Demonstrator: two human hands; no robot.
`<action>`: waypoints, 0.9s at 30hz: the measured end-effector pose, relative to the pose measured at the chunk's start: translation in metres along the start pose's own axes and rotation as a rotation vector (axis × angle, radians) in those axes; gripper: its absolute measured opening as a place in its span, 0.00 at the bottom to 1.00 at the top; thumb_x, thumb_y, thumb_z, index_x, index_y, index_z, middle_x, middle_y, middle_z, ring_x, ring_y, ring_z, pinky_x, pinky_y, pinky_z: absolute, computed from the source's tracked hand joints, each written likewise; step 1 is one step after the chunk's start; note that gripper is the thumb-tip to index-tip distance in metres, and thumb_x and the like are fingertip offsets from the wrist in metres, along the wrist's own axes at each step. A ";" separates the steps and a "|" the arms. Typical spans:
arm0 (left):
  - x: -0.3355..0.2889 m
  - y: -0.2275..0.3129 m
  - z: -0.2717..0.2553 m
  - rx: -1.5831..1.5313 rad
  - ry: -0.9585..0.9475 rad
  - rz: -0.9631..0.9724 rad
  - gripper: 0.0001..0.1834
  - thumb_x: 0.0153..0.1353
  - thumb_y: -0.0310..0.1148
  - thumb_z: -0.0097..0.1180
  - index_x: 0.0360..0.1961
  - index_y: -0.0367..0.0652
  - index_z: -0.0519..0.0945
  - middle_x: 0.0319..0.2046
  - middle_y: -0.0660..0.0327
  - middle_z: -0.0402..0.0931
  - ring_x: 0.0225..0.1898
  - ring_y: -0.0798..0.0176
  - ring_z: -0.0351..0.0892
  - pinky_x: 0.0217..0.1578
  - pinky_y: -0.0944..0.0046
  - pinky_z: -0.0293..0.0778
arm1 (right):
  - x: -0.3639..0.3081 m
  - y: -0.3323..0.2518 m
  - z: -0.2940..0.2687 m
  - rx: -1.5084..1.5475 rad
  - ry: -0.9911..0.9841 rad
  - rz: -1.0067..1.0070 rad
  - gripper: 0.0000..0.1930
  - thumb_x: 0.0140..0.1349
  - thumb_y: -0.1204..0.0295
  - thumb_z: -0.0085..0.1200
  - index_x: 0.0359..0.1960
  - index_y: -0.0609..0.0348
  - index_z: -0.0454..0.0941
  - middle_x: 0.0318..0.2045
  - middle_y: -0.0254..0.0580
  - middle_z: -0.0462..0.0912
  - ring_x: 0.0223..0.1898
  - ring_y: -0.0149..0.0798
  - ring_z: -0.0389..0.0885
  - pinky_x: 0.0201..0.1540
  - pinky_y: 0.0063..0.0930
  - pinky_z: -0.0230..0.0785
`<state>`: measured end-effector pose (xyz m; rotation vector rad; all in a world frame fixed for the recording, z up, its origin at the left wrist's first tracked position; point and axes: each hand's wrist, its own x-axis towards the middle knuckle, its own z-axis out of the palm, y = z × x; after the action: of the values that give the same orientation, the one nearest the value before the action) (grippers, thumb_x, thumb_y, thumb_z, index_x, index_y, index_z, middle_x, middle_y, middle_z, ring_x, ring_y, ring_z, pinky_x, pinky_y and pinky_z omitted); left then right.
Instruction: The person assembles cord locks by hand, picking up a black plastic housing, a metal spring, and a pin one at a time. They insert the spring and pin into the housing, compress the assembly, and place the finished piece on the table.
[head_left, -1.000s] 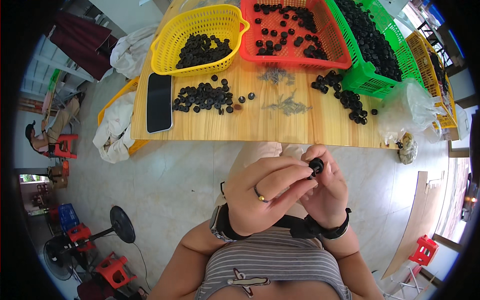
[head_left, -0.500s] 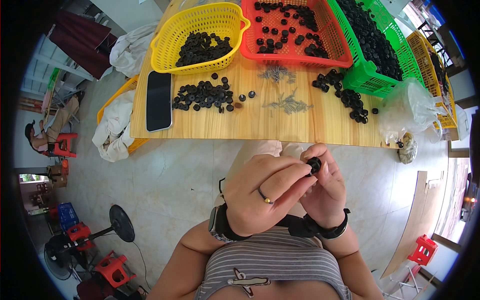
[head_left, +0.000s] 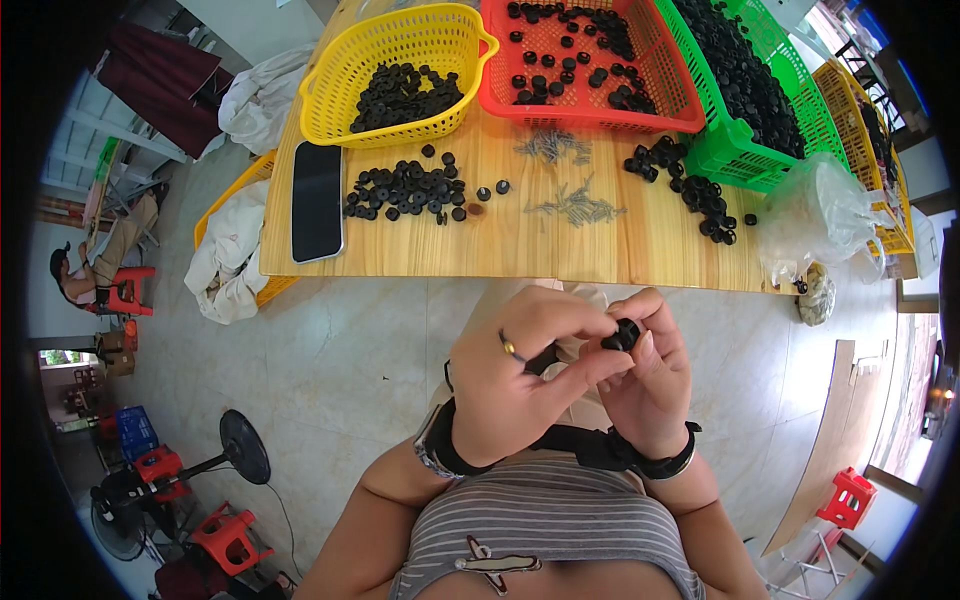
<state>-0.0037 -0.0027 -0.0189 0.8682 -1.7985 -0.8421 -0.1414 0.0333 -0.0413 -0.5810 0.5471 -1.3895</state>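
Observation:
Between my two hands, just off the table's front edge, is a small round black plastic part (head_left: 622,336). The thumb and fingers of my right hand (head_left: 653,375) pinch it from the right. My left hand (head_left: 525,365), with a ring on one finger, presses its thumb and fingertips to the part's left side. On the table, small black washer-like pieces (head_left: 405,190) lie in a loose heap, and thin grey metal pins (head_left: 580,205) form two piles. More black ring-shaped parts (head_left: 705,205) lie to the right.
A yellow basket (head_left: 318,125), a red basket (head_left: 590,118) and a green crate (head_left: 735,165) stand along the back, all holding black parts. A phone (head_left: 317,205) lies at the left, a clear plastic bag (head_left: 815,215) at the right corner. A fan (head_left: 243,447) stands lower left.
My left hand has turned and its fingers have spread wider, with thumb and fingertips still at the black part. My right hand keeps its hold in nearly the same place.

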 end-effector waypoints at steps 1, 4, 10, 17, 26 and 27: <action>-0.001 -0.003 0.002 -0.173 -0.019 -0.115 0.21 0.40 0.22 0.67 0.38 0.37 0.74 0.33 0.59 0.75 0.35 0.65 0.75 0.35 0.69 0.70 | -0.001 0.001 -0.001 0.000 0.001 -0.001 0.13 0.62 0.67 0.47 0.44 0.60 0.65 0.30 0.32 0.71 0.27 0.22 0.63 0.29 0.16 0.56; 0.001 -0.005 0.003 -0.439 -0.065 -0.268 0.26 0.40 0.23 0.67 0.42 0.34 0.71 0.38 0.58 0.73 0.42 0.65 0.72 0.44 0.66 0.67 | -0.002 0.003 -0.002 -0.007 -0.006 -0.016 0.13 0.62 0.67 0.47 0.43 0.62 0.67 0.32 0.33 0.72 0.30 0.22 0.66 0.31 0.15 0.58; 0.008 -0.011 0.000 -0.701 -0.244 -0.363 0.31 0.46 0.29 0.64 0.51 0.30 0.67 0.47 0.51 0.69 0.50 0.60 0.68 0.52 0.62 0.63 | -0.006 0.009 -0.002 0.033 0.035 -0.040 0.15 0.60 0.67 0.50 0.44 0.63 0.69 0.37 0.34 0.74 0.32 0.22 0.69 0.33 0.14 0.60; 0.004 -0.010 0.003 -0.722 -0.299 -0.367 0.23 0.52 0.33 0.60 0.49 0.39 0.73 0.33 0.64 0.77 0.34 0.78 0.71 0.37 0.77 0.67 | -0.011 0.017 -0.006 0.098 0.026 -0.066 0.18 0.59 0.66 0.52 0.46 0.66 0.72 0.37 0.36 0.76 0.34 0.23 0.72 0.37 0.15 0.64; 0.013 -0.004 -0.012 -0.393 -0.451 -0.366 0.26 0.50 0.41 0.59 0.44 0.31 0.73 0.38 0.54 0.78 0.40 0.65 0.76 0.46 0.67 0.69 | -0.015 0.015 -0.002 -0.023 0.085 -0.087 0.18 0.59 0.67 0.52 0.44 0.70 0.74 0.35 0.39 0.78 0.31 0.25 0.72 0.32 0.16 0.63; 0.011 -0.003 -0.010 -0.391 -0.450 -0.366 0.26 0.50 0.41 0.59 0.44 0.31 0.73 0.38 0.54 0.78 0.40 0.65 0.76 0.46 0.67 0.69 | -0.016 0.015 -0.003 -0.023 0.081 -0.069 0.17 0.59 0.67 0.52 0.44 0.71 0.74 0.34 0.39 0.78 0.28 0.25 0.71 0.29 0.16 0.63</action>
<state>0.0030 -0.0153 -0.0128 0.7983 -1.7732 -1.6721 -0.1336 0.0500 -0.0529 -0.5686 0.6135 -1.4790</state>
